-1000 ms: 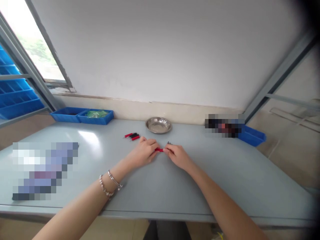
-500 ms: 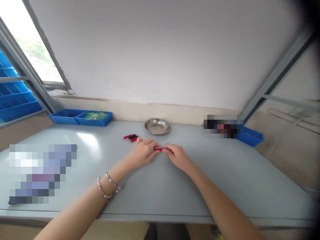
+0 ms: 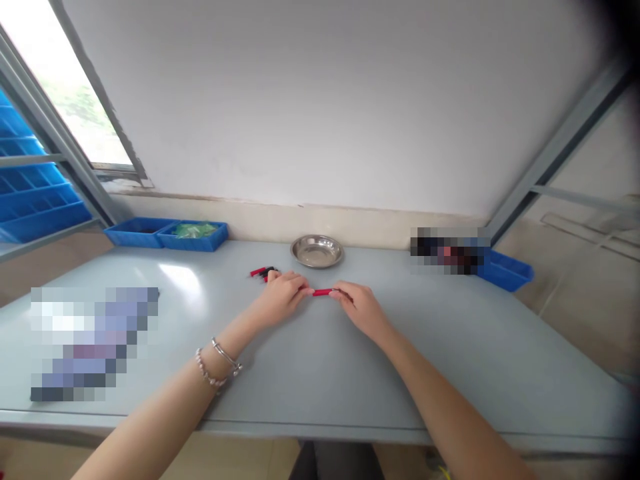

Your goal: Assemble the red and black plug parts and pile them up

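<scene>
A slim red pen-like rod is held level between both hands, just above or on the grey table; I cannot tell which. My left hand pinches its left end between thumb and fingers. At the other end, the fingertips of my right hand are closed on it, and something thin and dark shows beside them. Just beyond my left hand lies a small group of similar red and black rods, partly hidden by that hand.
A shallow round metal dish stands behind my hands. Blue bins sit at the back left, one with green plastic in it. Another blue bin is at the back right beside a blurred-out object. A pixelated flat item lies at left.
My hands have moved slightly apart, and more of the red rod's middle shows. The left hand now covers more of the rods behind it. The view has shifted a little.
</scene>
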Available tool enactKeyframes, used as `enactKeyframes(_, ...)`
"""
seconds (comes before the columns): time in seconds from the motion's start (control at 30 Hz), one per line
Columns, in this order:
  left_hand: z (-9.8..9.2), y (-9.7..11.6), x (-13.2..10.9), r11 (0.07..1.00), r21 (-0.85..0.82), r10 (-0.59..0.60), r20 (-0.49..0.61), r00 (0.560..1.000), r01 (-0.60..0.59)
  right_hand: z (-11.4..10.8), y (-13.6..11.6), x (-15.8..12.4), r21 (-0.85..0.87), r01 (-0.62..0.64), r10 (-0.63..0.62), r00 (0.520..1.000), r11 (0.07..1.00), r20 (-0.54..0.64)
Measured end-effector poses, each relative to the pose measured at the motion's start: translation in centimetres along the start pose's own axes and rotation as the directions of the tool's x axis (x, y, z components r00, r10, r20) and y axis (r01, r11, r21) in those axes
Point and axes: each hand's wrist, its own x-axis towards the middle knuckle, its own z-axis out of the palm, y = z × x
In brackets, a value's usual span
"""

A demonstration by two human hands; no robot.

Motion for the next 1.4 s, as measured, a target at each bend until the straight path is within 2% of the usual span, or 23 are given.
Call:
enactKeyframes(0.13,0.0,0.2,0.0,0.999,-0.019,-0.032,0.050,0.998,0.033,0.0,0.1,0.0,-0.009,0.013,-0.013,1.000,1.000,-0.016)
enactKeyframes(0.23,-0.2,0.5,0.0,0.999,-0.033,-0.009,0.071,0.997,0.012,0.0,0.3,0.0,-0.006,0.022,-0.022,1.000,1.000,-0.016)
enactKeyframes(0.5,-0.1,0.1,0.1,0.999,-0.049,0.005,-0.020,1.000,-0.006,0.1,0.4,0.1,-0.020,0.037,-0.037,0.999,0.999,0.001)
enactKeyframes(0.87,-0.4,0.4,0.1,0.999,-0.053,0.007,-0.070,0.998,-0.010,0.2,0.6,0.1,-0.039,0.042,-0.042,0.999,0.998,0.023)
enactKeyframes(0.93,-0.4,0.3,0.1,0.999,-0.044,0.004,-0.082,0.997,-0.008,0.1,0.6,0.1,-0.021,0.016,-0.015,1.000,1.000,0.019)
enactKeyframes(1.03,-0.6,-0.7,0.1,0.998,-0.016,-0.064,-0.137,0.988,0.062,-0.4,1.0,0.1,0.013,-0.104,0.105,0.993,0.994,-0.048)
enactKeyframes(1.13,-1.2,-2.8,0.1,0.969,0.019,-0.234,-0.241,0.942,0.246,-1.0,1.9,0.3,-0.017,-0.226,0.221,0.964,0.974,-0.149)
enactKeyframes(1.2,-1.7,-4.5,0.0,0.922,0.048,-0.353,-0.301,0.886,0.383,-1.2,2.6,0.3,-0.047,-0.260,0.248,0.952,0.964,-0.179)
enactKeyframes(1.23,-1.9,-5.3,-0.1,0.894,0.060,-0.407,-0.307,0.860,0.445,-1.2,2.9,0.4,-0.060,-0.270,0.257,0.950,0.961,-0.175)
enactKeyframes(1.3,-2.2,-6.8,-0.3,0.800,0.082,-0.548,-0.302,0.780,0.594,-0.9,3.3,0.4,-0.097,-0.285,0.268,0.950,0.954,-0.157)
enactKeyframes(1.4,-2.1,-8.3,-0.7,0.687,0.108,-0.684,-0.236,0.690,0.718,-0.1,3.7,0.3,-0.163,-0.298,0.279,0.952,0.941,-0.127)
